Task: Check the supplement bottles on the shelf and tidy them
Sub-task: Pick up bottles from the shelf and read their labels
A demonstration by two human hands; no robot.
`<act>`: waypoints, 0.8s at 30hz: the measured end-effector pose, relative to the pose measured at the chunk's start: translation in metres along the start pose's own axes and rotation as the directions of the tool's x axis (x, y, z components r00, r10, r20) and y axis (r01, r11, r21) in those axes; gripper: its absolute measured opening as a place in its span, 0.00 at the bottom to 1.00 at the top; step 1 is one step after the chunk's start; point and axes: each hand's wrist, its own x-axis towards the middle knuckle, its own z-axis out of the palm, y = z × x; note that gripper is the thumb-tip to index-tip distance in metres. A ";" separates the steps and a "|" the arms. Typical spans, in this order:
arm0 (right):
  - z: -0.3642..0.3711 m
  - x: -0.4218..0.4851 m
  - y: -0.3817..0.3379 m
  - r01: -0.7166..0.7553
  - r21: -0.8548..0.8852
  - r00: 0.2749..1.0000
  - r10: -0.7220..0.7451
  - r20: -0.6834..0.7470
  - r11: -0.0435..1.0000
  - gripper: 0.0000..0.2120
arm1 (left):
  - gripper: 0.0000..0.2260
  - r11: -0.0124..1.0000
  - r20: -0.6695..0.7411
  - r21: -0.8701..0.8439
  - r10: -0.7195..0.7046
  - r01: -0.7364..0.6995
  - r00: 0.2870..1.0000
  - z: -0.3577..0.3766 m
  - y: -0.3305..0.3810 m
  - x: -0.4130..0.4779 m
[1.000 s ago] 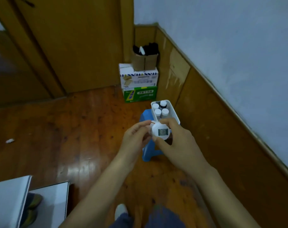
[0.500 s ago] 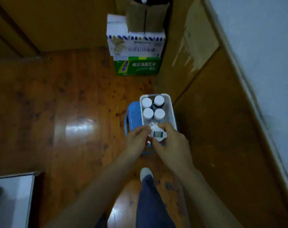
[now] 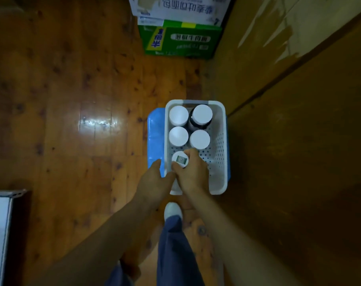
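Head view. Inspector: the right hand (image 3: pixel 193 172) has the labelled bottle (image 3: pixel 180 159) in its grip, thumb and fingers curled round the cap. The bottle is upright, low in the near left part of the white basket (image 3: pixel 218 153).

Clerk: Why that spot?

Inspector: Four white-capped bottles (image 3: pixel 199 139) stand upright in two close pairs at the far end. The held one is just on the near side of the left pair. I judge it is being set down to carry on that row. The basket rests on a blue stool (image 3: pixel 156 137) close to the panelled wall.

Clerk: And the left hand?

Inspector: The left hand (image 3: pixel 152 180) lies at the basket's left wall with one finger outside it, likely steadying. Whether its grip pinches the wall, I cannot tell.

Clerk: Bottle against grip?

Inspector: The cap sits at the fingertips, ahead of the palm, label upward. Its base is hidden, so I cannot say whether it touches the basket floor.
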 end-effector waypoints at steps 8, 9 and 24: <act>0.011 0.015 0.001 -0.231 0.384 0.972 0.228 0.054 0.894 0.19 | 0.19 0.986 0.022 -0.164 0.041 -0.036 0.999 0.002 0.000 0.004; 0.009 0.013 0.002 -0.248 0.390 0.968 0.241 0.070 0.887 0.21 | 0.21 0.992 0.023 -0.116 0.057 -0.054 0.998 0.001 -0.001 0.002; -0.073 -0.159 -0.127 0.807 -0.492 0.508 -0.809 0.294 0.328 0.39 | 0.45 0.553 -0.334 0.823 0.656 -0.130 0.677 -0.137 -0.028 -0.172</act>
